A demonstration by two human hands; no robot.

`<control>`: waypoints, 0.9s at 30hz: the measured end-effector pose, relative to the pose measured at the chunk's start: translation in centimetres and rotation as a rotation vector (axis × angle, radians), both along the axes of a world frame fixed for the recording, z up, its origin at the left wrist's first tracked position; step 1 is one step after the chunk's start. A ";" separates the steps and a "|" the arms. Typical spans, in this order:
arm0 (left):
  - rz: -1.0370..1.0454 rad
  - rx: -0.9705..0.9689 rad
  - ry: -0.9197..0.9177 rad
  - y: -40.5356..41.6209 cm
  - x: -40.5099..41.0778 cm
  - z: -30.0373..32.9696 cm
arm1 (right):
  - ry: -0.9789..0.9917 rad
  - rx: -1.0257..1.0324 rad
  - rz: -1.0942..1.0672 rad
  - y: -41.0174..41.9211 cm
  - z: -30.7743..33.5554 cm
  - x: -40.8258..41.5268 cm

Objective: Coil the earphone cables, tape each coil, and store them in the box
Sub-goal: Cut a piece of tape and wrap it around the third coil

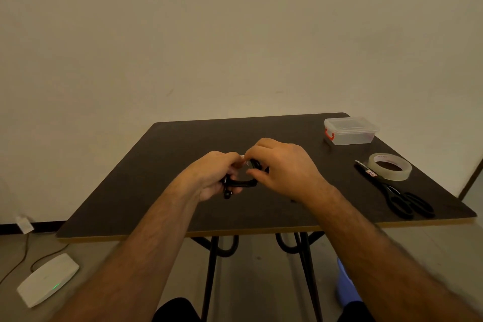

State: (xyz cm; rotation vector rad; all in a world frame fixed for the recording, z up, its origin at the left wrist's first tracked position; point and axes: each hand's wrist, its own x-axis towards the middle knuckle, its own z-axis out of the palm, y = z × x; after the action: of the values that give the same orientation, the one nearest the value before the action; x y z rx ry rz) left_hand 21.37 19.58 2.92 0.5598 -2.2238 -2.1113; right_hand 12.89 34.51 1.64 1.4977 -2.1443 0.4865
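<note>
At the bottom of the frame two bare arms reach up from the lower corners toward the middle. Between them, low down, are dark knees and the black table legs (212, 269). A blue thing (346, 285) sits on the floor at the lower right. At the lower left, a flat white device (48, 278) with a small green light lies on the floor, with a thin wire running off from it.

The table (156, 191) has a dark top and a pale front edge. Over its middle the two hands meet. The left hand (211, 175) has its fingers curled round a black coil (239, 183) of earphone cable, so its grip is tight on the coil. An earbud (228, 194) hangs down just under that hand. The right hand (282, 167) has its fingers and thumb pinched at the top of the same coil, where a small shiny bit of tape (245, 160) shows between the two hands. The coil is held up in the hands, a little above the table.

On the right side of the table lie black scissors (400, 196), closed, with the handles near the front edge. Just beside their blades, a bit farther back, is a roll of clear tape (390, 167), lying flat. At the far right corner sits a clear box (350, 131) with its lid on and a red clip on its left end.

Behind it all is a plain wall (235, 34) with a small dark spot high up.
</note>
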 end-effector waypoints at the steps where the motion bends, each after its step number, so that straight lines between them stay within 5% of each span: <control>1: -0.001 -0.001 0.004 0.0 0.0 0.0 | 0.012 -0.011 0.006 0.0 -0.1 -0.1; 6: -0.031 -0.080 0.043 0.2 0.0 -0.2 | -0.003 -0.071 0.009 0.0 -0.3 -0.1; 18: 0.022 -0.618 0.078 1.1 -0.2 -1.0 | -0.251 -0.043 -0.141 -0.1 0.6 0.1; 27: 0.048 -0.957 0.207 2.0 -0.4 -1.4 | -1.113 -0.321 -0.133 0.0 1.1 -0.9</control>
State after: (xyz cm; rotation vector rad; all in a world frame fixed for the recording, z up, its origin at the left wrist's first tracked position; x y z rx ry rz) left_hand 20.96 21.54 1.52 0.2881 -2.6435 -0.8125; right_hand 12.01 34.54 2.75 0.9461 -2.6752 1.8352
